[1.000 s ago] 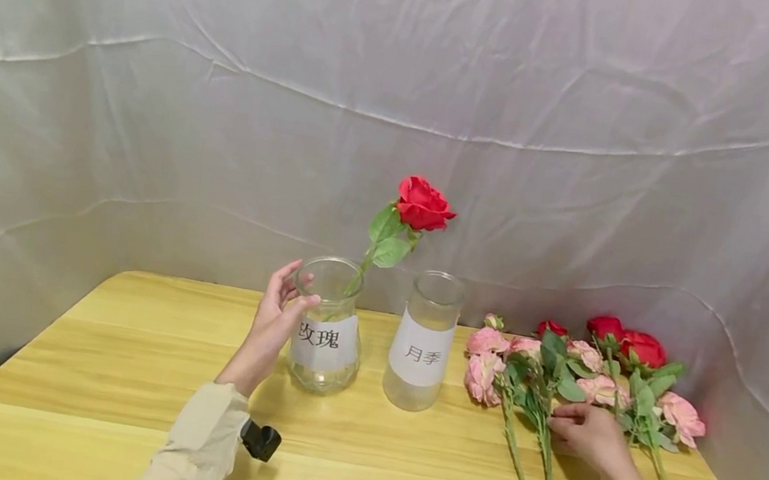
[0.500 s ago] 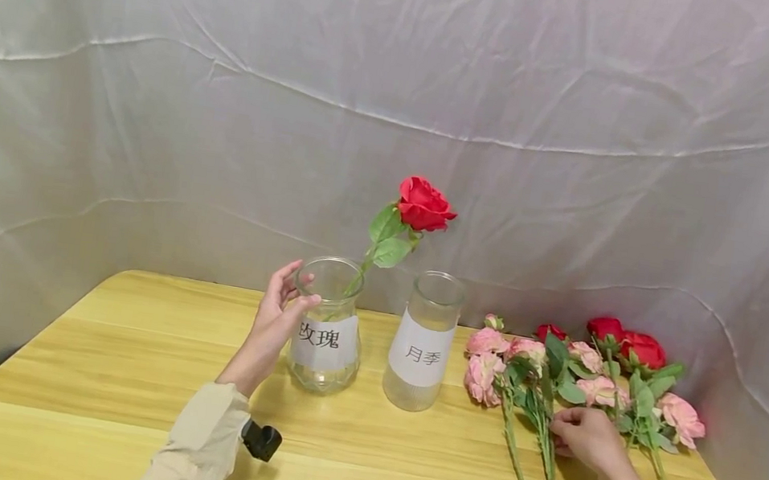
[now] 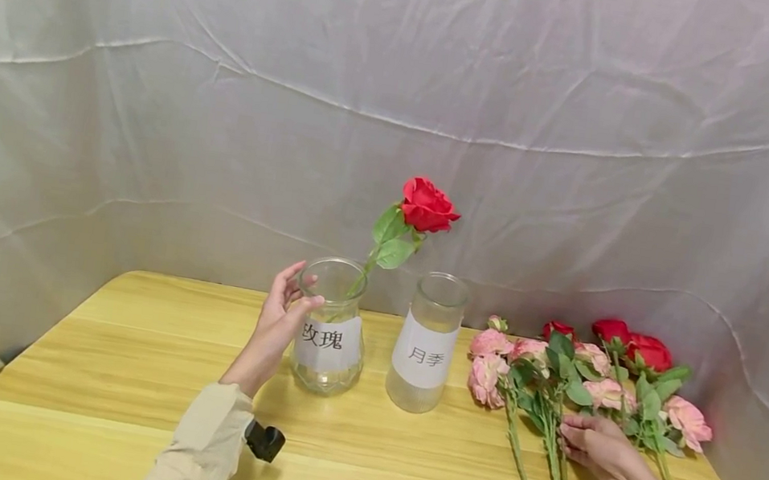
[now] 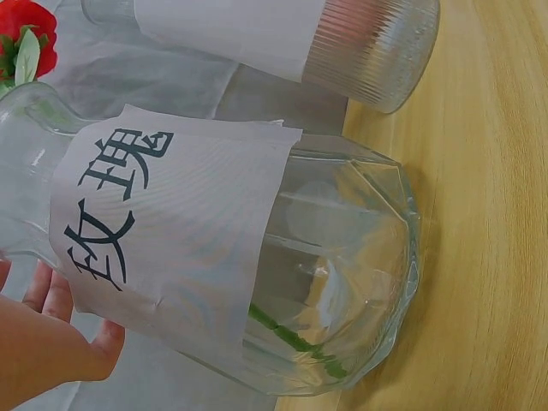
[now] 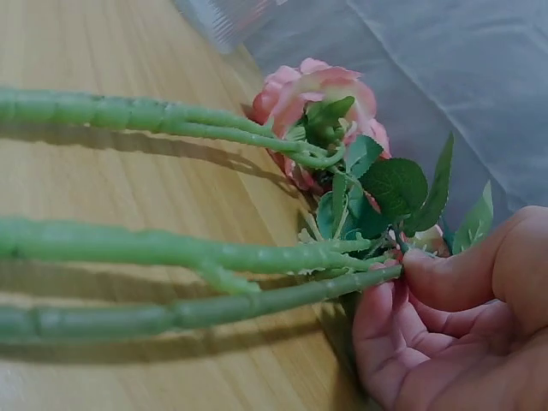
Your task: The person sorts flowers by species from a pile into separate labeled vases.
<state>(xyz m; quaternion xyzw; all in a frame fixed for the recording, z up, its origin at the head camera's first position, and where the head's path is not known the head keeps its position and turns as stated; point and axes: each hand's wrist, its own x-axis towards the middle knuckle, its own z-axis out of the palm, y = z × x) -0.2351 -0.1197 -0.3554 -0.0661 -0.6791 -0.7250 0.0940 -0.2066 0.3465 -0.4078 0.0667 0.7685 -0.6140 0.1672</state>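
With the right hand (image 3: 607, 456), pinching a dark green stem (image 5: 197, 310) just beside paler stems (image 5: 128, 244) on the table (image 3: 141, 370); with the left hand (image 3: 275, 331), gripping the wide vase (image 3: 334, 347) near the top, upright beside the ribbed vase (image 3: 423, 356), with a red rose (image 3: 428, 207) leaning out; likely to drag pink blooms (image 3: 487, 379) along if lifted quickly, because of overlapping leaves (image 5: 394, 187), or to tip the wide vase if pushed

Loose stems (image 3: 520, 469) obstruct the right hand (image 3: 607, 456) leftward, while free table (image 3: 412, 471) lies before the ribbed vase (image 3: 413, 397).
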